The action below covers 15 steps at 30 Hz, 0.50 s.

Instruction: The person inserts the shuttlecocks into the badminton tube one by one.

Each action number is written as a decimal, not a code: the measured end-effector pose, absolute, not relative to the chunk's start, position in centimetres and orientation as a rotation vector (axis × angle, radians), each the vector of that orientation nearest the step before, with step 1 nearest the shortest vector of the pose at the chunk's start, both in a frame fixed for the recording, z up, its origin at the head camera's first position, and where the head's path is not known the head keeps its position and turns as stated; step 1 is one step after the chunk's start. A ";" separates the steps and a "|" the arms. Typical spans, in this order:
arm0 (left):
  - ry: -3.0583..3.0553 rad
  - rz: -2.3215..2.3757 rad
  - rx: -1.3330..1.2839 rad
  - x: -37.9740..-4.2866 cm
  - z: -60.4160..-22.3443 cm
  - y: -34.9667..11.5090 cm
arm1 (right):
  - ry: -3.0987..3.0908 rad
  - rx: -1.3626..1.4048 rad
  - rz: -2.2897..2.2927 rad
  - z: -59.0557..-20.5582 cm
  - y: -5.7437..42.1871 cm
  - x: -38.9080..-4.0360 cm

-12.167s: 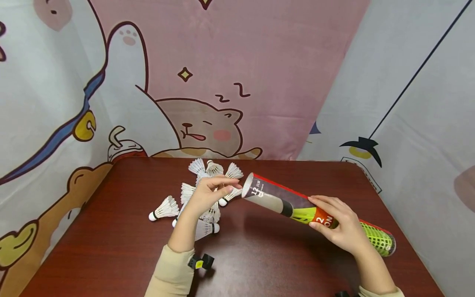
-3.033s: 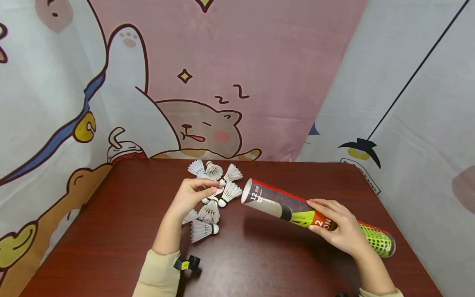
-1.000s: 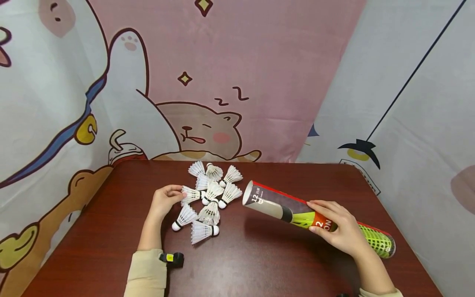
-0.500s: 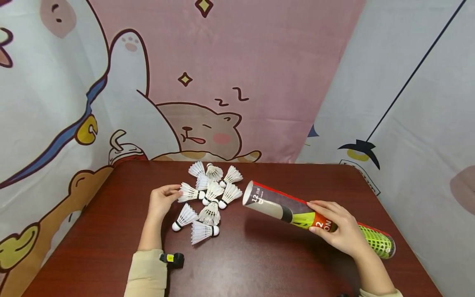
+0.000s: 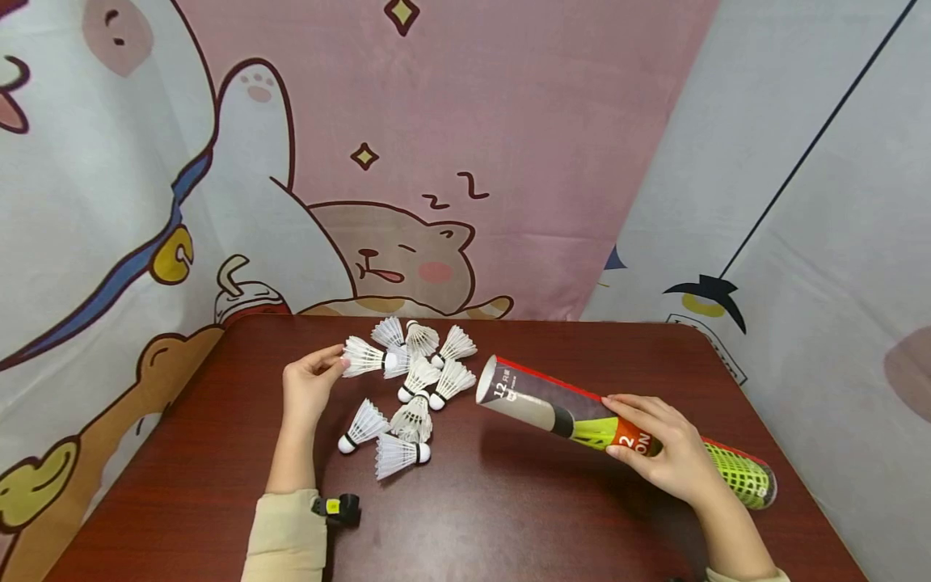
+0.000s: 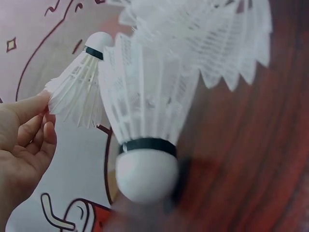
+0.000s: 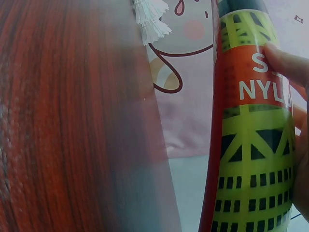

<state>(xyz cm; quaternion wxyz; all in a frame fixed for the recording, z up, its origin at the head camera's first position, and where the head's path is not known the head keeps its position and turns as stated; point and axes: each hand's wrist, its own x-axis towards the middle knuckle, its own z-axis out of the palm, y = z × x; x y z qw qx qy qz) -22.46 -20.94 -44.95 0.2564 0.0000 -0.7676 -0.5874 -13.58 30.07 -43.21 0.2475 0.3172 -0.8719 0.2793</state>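
Note:
Between thumb and fingertips, my left hand [image 5: 309,390] pinches the feather skirt of a white shuttlecock [image 5: 364,357], its cork pointing right, over the left side of the pile. The left wrist view shows this held shuttlecock [image 6: 77,89] raised off the table, gripped by the skirt's edge. My right hand [image 5: 665,446] grips a long shuttlecock tube [image 5: 534,396] round its middle and holds it tilted, open mouth up and facing left towards the pile. Yellow-green netting and a red band are printed on the tube [image 7: 253,125] in the right wrist view.
Several more shuttlecocks lie clustered on the dark red-brown table [image 5: 509,517], among them a front one [image 5: 396,455] and one at its left [image 5: 364,425]. A cartoon-printed cloth [image 5: 553,162] hangs behind the table's far edge.
My left hand came back from the tube's mouth to the pile, pinched a shuttlecock by its skirt and lifted it up and left. The right hand and tube stay almost still.

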 end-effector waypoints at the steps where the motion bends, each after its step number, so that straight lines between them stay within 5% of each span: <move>1: -2.073 -1.587 -0.004 -22.4 -44.6 -20.8 | -2.372 0.867 0.758 -43.2 30.1 -13.6; 15: -2.042 -1.491 -0.018 -18.9 -38.6 -17.6 | -2.434 0.820 0.760 -43.1 30.1 -13.4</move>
